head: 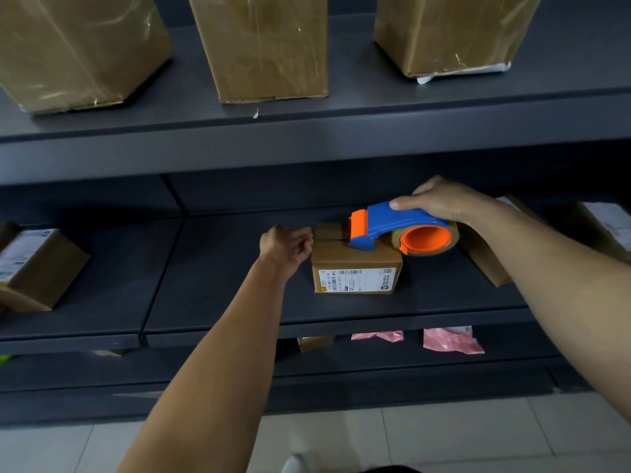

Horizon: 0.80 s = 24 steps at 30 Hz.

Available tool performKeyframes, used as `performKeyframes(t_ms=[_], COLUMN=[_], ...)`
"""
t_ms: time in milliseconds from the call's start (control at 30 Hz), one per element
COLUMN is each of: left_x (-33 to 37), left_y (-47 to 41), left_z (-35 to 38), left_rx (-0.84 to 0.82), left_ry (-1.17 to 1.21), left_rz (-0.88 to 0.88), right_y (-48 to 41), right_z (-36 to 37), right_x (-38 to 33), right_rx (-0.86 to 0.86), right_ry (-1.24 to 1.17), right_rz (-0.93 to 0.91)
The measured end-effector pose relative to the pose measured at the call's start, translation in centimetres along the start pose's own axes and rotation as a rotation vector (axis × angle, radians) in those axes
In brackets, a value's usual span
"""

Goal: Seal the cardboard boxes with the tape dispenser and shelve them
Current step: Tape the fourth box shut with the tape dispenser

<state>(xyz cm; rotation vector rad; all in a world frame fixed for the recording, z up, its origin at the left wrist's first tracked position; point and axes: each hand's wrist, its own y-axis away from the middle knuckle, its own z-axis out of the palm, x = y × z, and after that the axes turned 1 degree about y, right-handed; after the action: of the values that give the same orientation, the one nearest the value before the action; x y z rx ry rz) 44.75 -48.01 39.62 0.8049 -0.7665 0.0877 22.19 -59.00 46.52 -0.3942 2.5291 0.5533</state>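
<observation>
The right grip wraps the tape dispenser, nose on the cardboard box on the shelf; the top seam runs leftward toward the curled, empty left grip beside it.

— What sort of place is this?
— A parcel stockroom: dark metal shelving runs in tiers, and taped cardboard boxes stand high above the fingers.
— Anything else?
— A labelled box just right of the fingers, a labelled parcel well to their left, pink mailer bags a tier below, tiled floor underneath.
</observation>
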Motion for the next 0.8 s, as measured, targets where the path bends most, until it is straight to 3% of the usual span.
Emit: performKeyframes(t_ms=[167, 333, 500, 800], left_x=[-0.3, -0.8, -1.4, -2.1], left_y=[-0.7, -1.6, -2.4, -2.5], left_z=[-0.6, -0.9, -1.5, -1.7], left_rx=[-0.008, 0.072, 0.109, 0.075], left_ry=[-0.181, -0.167, -0.296, -0.188], left_rz=[0.032, -0.031, -0.038, -0.144], right_y=[-0.2, -0.3, -0.2, 0.0], right_z=[0.1, 0.2, 0.3, 0.4], right_x=[-0.3, -0.4, -0.6, -0.8], right_rx=[-0.016, -0.014, -0.002, 0.010], right_ry=[0.030, 0.046, 0.052, 0.068], right_rz=[0.006, 0.022, 0.020, 0.021])
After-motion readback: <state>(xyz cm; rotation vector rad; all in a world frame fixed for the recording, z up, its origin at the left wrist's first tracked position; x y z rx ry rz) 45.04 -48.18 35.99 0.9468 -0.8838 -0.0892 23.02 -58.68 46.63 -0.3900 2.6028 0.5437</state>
